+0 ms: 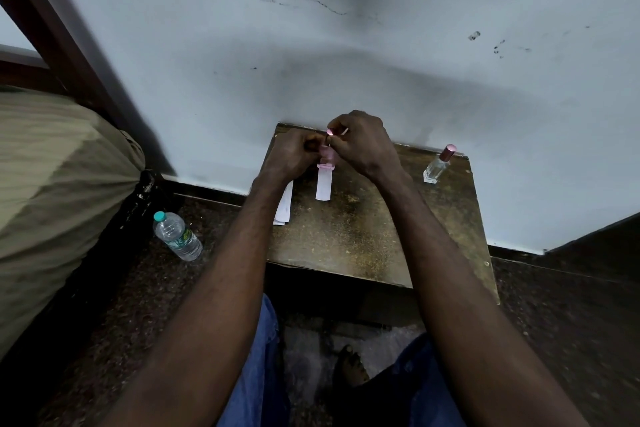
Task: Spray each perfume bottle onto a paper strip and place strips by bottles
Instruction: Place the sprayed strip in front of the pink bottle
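We log 2 hands close together at the far edge of the small wooden table [363, 236], near the wall. The left hand [298, 152] has its fingers curled in against the pink perfume bottle [327, 159], which sits on the table between the 2 hands. We read this as a grip on it, though the contact is partly hidden. The right hand [363, 146] pinches a small pink piece [330, 131] just above that bottle; we cannot tell whether it is the cap. 1 paper strip [323, 185] lies flat in front of the bottle, its far end at the base. A stack of strips [284, 210] lies partly under the left forearm. A 2nd perfume bottle [437, 168], clear and pink-capped, stands at the table's right rear, well apart. A water bottle [177, 236] sits on the floor at left.
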